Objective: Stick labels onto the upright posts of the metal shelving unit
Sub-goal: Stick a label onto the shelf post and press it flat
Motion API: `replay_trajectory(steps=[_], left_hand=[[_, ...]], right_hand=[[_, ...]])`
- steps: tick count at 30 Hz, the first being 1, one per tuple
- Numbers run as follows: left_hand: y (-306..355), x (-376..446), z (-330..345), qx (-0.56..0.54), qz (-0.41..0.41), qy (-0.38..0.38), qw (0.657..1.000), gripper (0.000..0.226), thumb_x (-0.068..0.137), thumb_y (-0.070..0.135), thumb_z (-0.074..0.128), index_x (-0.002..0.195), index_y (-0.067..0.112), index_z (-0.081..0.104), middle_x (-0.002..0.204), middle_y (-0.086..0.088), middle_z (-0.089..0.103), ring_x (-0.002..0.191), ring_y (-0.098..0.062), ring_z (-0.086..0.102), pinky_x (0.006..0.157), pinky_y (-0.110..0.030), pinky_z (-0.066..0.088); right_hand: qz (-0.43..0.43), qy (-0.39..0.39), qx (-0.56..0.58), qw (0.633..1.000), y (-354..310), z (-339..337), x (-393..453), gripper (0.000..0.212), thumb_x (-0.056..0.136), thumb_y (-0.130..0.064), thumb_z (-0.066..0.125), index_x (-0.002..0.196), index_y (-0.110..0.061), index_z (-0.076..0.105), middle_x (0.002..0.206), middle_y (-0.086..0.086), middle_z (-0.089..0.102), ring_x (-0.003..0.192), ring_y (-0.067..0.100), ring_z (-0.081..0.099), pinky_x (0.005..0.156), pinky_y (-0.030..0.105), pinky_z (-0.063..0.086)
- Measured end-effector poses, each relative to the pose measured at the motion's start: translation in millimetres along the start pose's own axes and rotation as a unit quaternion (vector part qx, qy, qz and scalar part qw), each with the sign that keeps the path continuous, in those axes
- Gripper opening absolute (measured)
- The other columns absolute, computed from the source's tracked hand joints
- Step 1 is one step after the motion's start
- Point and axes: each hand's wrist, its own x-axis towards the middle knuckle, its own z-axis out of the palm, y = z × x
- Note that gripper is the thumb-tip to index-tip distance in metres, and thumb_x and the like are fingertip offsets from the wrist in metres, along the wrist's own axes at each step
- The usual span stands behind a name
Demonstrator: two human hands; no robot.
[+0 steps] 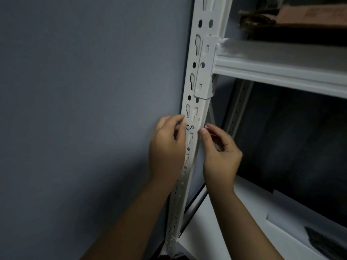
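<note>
two hands (193, 147) at white post (201, 59) beside grey-blue wall (84, 91).

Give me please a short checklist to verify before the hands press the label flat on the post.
1. Label lies against the front face of the white post: ok, though blurred.
2. Left hand pinches the label's left end: ok.
3. Right hand fingertips touch the post's right edge at label height: ok.
4. Label is level across the post: cannot tell, too small and blurred.
5. Label avoids the keyhole slots: not ok, a hole shows at its place.
6. Label sits below the shelf beam bracket: ok.
</note>
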Motion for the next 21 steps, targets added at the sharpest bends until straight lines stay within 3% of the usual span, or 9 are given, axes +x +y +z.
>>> replay_trajectory(steps=[5,9,11,13,16,21], left_hand=[[-12.6,0.8,4.2,0.062,0.075,-0.008,0.995,0.019,0.094,0.014,0.055,0.104,0.006,0.068,0.106,0.001,0.062,0.089,-0.005,0.056,0.073,-0.001,0.041],[-15.6,1.5,1.0,0.102,0.139,-0.019,0.985,0.037,0.093,0.028,0.044,0.101,0.001,0.068,0.104,-0.004,0.064,0.084,-0.015,0.063,0.072,-0.017,0.048],[-19.3,2.2,-0.4,0.132,0.178,-0.017,0.975,0.035,0.093,0.026,0.046,0.099,0.001,0.069,0.101,-0.006,0.066,0.080,-0.018,0.065,0.068,-0.023,0.052],[-22.4,3.8,-0.9,0.168,0.208,-0.010,0.964,0.025,0.092,0.019,0.052,0.096,0.002,0.070,0.099,-0.006,0.067,0.074,-0.017,0.065,0.065,-0.019,0.048],[-23.4,7.4,-1.2,0.233,0.249,0.000,0.940,0.014,0.090,0.013,0.058,0.091,0.005,0.070,0.094,-0.004,0.067,0.064,-0.014,0.061,0.058,-0.012,0.037],[-26.3,16.1,-2.1,0.352,0.331,0.032,0.875,0.016,0.093,0.016,0.055,0.082,0.011,0.065,0.086,0.001,0.065,0.051,-0.012,0.052,0.040,-0.021,0.033]], right_hand=[[0.017,-0.033,0.053,0.998,2.1,6.6,4.6,0.029,0.085,-0.003,0.068,0.113,-0.007,0.067,0.096,-0.008,0.070,0.086,-0.005,0.067,0.072,0.007,0.050],[0.022,-0.036,0.069,0.997,5.8,7.8,3.0,0.032,0.085,-0.005,0.067,0.117,-0.010,0.066,0.100,-0.012,0.070,0.090,-0.003,0.068,0.074,0.010,0.052],[0.022,-0.034,0.070,0.997,7.0,7.7,2.6,0.032,0.085,-0.005,0.067,0.117,-0.010,0.065,0.100,-0.012,0.069,0.091,-0.003,0.068,0.075,0.010,0.052],[0.021,-0.030,0.067,0.997,7.1,7.2,3.6,0.032,0.085,-0.006,0.068,0.116,-0.012,0.066,0.102,-0.011,0.070,0.093,-0.002,0.068,0.078,0.011,0.052],[0.023,-0.028,0.058,0.998,8.1,7.2,4.1,0.031,0.085,-0.008,0.069,0.115,-0.014,0.066,0.105,-0.008,0.070,0.097,0.000,0.067,0.082,0.015,0.054],[0.030,-0.024,0.073,0.997,7.5,7.8,2.8,0.031,0.085,-0.007,0.069,0.114,-0.015,0.066,0.105,-0.004,0.071,0.097,0.003,0.068,0.082,0.016,0.054]])
